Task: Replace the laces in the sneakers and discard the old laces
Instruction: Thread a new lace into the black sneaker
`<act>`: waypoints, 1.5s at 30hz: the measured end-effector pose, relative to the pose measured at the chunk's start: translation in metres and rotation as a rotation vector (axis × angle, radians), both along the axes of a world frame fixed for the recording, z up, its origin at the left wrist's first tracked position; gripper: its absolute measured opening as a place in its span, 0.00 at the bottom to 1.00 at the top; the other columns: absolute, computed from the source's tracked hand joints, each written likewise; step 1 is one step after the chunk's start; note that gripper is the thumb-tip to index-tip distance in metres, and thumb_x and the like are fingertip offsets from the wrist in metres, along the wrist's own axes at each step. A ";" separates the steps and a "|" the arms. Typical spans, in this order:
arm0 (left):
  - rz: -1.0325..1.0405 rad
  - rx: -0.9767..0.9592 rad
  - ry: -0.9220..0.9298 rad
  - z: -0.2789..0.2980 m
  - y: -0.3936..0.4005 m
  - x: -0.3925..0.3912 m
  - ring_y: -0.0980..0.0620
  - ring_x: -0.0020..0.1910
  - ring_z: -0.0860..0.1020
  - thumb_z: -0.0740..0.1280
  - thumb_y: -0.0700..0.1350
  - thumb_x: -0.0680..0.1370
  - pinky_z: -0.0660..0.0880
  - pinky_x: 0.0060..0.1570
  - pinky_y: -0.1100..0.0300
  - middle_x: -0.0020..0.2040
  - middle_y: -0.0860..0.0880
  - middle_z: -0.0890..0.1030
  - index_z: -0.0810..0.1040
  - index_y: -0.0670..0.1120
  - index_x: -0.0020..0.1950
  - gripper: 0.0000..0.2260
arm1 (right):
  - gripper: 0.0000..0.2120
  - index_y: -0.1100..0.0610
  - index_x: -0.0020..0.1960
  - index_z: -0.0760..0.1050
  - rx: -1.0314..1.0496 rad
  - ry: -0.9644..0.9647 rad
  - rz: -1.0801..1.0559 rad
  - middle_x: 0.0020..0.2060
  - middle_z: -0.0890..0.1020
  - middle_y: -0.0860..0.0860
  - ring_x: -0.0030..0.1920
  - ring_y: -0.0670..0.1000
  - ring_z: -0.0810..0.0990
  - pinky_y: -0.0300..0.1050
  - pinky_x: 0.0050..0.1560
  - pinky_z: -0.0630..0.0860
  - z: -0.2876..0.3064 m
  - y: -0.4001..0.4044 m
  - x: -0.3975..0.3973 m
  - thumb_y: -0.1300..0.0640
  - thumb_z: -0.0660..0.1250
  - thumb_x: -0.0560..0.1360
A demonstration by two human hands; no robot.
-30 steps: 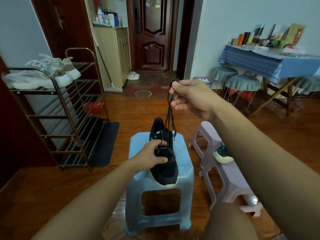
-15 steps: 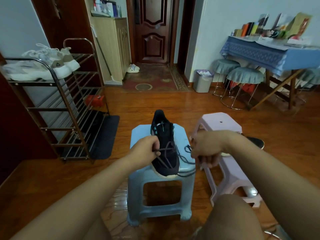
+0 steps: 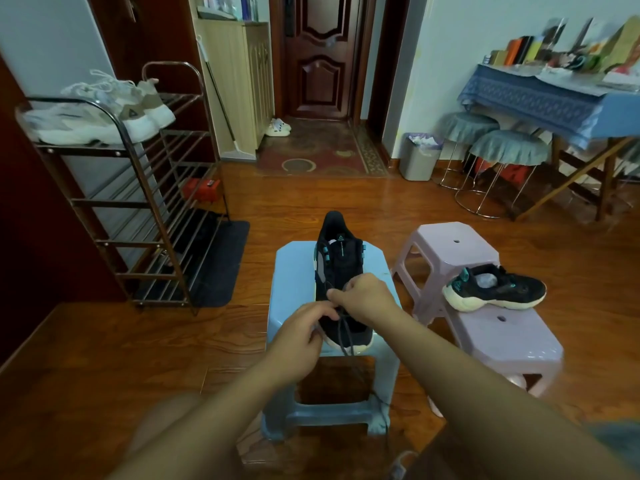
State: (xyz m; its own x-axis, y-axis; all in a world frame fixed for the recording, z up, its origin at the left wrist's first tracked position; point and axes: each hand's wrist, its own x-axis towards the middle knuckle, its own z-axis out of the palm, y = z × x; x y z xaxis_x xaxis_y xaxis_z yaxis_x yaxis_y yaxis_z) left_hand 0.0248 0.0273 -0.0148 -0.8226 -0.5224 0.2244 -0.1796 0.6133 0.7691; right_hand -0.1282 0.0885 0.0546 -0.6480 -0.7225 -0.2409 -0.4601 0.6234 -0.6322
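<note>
A black sneaker with teal accents lies on the light blue stool, toe towards me. My left hand pinches the dark lace at the toe end of the eyelets. My right hand sits over the middle of the shoe, fingers curled on the same lace. Loose lace ends hang over the stool's front edge down to the floor. The second black sneaker lies on its side across two lilac stools, without a visible lace.
A grey waste bin stands by the far wall. A metal shoe rack with white sneakers is at left. A blue-clothed table and round stools are at right. Wood floor surrounds the stools.
My right hand came down from holding the lace high, out to the right side, then back onto the shoe. My left hand slid towards the toe. The view tilted lower.
</note>
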 end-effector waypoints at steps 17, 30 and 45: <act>-0.117 -0.105 -0.262 0.013 0.001 0.006 0.56 0.43 0.75 0.61 0.37 0.81 0.70 0.40 0.64 0.51 0.56 0.75 0.61 0.57 0.76 0.27 | 0.11 0.53 0.40 0.73 -0.170 -0.808 0.002 0.34 0.81 0.49 0.41 0.50 0.84 0.51 0.65 0.73 0.096 0.006 -0.029 0.53 0.66 0.80; -0.119 -0.004 -0.355 0.029 -0.016 -0.011 0.53 0.63 0.76 0.61 0.35 0.80 0.75 0.63 0.56 0.63 0.56 0.77 0.77 0.54 0.63 0.17 | 0.11 0.57 0.51 0.80 -0.788 -0.500 0.252 0.28 0.65 0.46 0.27 0.46 0.59 0.39 0.24 0.62 0.213 -0.020 -0.067 0.52 0.62 0.84; -0.036 0.406 -0.297 0.159 -0.083 -0.099 0.52 0.30 0.66 0.57 0.51 0.87 0.66 0.34 0.57 0.34 0.49 0.70 0.77 0.43 0.48 0.16 | 0.24 0.56 0.64 0.73 -0.304 0.387 -0.012 0.57 0.77 0.60 0.58 0.61 0.76 0.55 0.60 0.70 0.209 -0.071 -0.099 0.38 0.53 0.83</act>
State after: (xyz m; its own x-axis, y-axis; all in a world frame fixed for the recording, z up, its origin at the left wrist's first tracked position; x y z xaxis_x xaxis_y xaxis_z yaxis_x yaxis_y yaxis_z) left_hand -0.0747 -0.0555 0.1445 -0.8391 -0.4896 -0.2370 -0.4110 0.2853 0.8658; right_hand -0.2274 0.0174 0.2636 -0.6570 -0.7147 0.2396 -0.6909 0.4438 -0.5706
